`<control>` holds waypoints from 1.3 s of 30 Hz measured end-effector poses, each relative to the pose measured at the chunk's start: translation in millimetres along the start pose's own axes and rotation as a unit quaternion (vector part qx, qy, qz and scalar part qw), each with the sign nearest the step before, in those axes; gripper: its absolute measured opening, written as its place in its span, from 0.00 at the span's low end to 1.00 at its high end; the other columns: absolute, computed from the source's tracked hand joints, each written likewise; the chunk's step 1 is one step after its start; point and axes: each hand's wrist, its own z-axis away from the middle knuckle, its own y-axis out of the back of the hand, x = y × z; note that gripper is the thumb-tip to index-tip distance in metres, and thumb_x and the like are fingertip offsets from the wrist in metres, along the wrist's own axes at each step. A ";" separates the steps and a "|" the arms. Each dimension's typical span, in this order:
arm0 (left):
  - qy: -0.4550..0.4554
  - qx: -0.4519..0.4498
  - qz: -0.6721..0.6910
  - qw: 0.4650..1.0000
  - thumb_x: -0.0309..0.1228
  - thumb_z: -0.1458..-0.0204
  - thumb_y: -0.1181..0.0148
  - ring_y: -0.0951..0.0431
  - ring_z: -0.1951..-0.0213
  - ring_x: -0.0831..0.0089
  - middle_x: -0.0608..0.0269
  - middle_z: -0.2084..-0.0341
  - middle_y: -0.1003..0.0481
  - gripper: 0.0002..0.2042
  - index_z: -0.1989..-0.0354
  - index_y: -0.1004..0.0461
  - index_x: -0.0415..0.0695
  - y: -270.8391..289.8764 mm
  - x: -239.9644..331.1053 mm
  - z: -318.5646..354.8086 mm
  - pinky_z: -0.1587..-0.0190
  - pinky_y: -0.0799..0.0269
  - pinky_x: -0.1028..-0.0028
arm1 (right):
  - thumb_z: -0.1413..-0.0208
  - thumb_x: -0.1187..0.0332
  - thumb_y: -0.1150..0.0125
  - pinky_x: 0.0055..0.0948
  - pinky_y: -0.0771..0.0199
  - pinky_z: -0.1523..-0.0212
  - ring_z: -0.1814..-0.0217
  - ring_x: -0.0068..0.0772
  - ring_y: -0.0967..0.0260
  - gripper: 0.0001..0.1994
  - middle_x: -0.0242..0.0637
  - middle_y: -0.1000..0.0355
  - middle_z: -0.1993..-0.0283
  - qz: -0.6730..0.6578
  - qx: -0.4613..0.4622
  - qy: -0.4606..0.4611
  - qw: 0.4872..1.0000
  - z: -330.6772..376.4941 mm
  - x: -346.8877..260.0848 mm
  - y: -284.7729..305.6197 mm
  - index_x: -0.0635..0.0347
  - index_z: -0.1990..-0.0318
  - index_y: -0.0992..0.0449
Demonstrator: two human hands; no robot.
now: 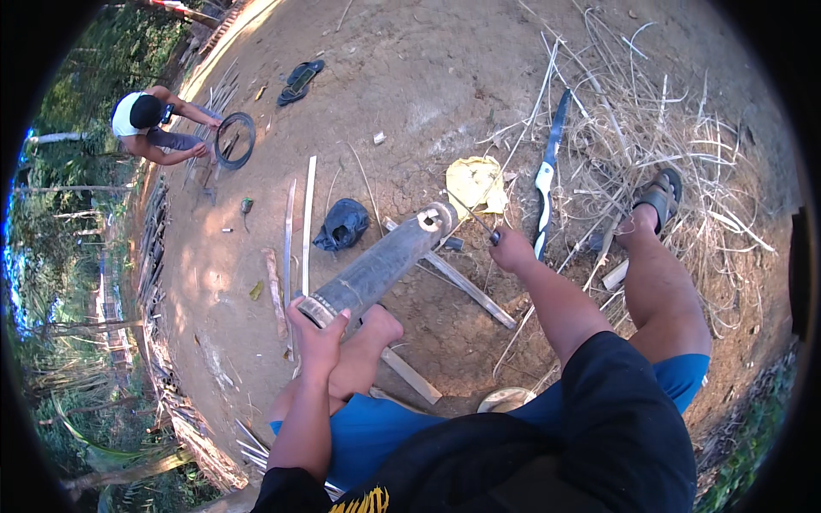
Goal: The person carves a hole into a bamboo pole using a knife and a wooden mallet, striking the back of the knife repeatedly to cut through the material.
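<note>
Here my left hand (318, 329) grips the near end of the dark bamboo tube (380, 263), while my right hand (511, 250), beside its far end, clasps a thin tool (479, 221).

Pipe (380, 265) across slats (466, 286), perhaps touching.

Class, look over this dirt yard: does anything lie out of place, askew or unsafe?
Yes. A long blade with a white handle lies loose on the ground by the dry straw, beside the person's right hand. The dark cylinder rests tilted on crossed wooden slats, steadied by the left hand.
</note>
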 end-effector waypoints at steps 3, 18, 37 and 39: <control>0.014 0.002 0.008 1.000 0.33 0.56 0.26 0.34 0.43 0.52 0.41 0.46 0.37 0.40 0.39 0.46 0.37 0.5 2.6 2.6 0.40 0.38 0.60 | 0.46 0.65 0.39 0.50 0.26 0.48 0.51 0.60 0.25 0.14 0.54 0.23 0.57 -0.031 0.074 -0.061 0.995 19.8 8.7 -26.2 0.60 0.53 0.26; -0.056 0.004 0.047 0.997 0.32 0.63 0.25 0.28 0.47 0.56 0.46 0.50 0.30 0.37 0.42 0.37 0.38 49.8 49.1 35.8 0.43 0.33 0.61 | 0.45 0.52 0.32 0.42 0.28 0.42 0.43 0.50 0.27 0.30 0.52 0.25 0.47 -0.077 0.052 -0.023 0.995 81.5 -17.5 -58.8 0.58 0.38 0.30; -0.111 -0.014 -0.079 0.991 0.26 0.58 0.29 0.28 0.50 0.58 0.47 0.51 0.32 0.37 0.39 0.43 0.40 40.8 46.7 55.6 0.45 0.32 0.62 | 0.34 0.55 0.51 0.54 0.33 0.44 0.46 0.66 0.31 0.18 0.60 0.25 0.52 -0.097 0.025 -0.028 0.995 49.1 -58.4 -93.2 0.63 0.53 0.29; -0.103 -0.014 -0.064 0.993 0.25 0.58 0.29 0.28 0.49 0.58 0.47 0.50 0.33 0.37 0.39 0.43 0.40 38.9 49.6 55.9 0.44 0.32 0.62 | 0.34 0.56 0.52 0.54 0.31 0.46 0.48 0.64 0.29 0.17 0.60 0.25 0.54 -0.092 0.026 -0.019 0.995 45.6 -55.1 -96.4 0.63 0.55 0.30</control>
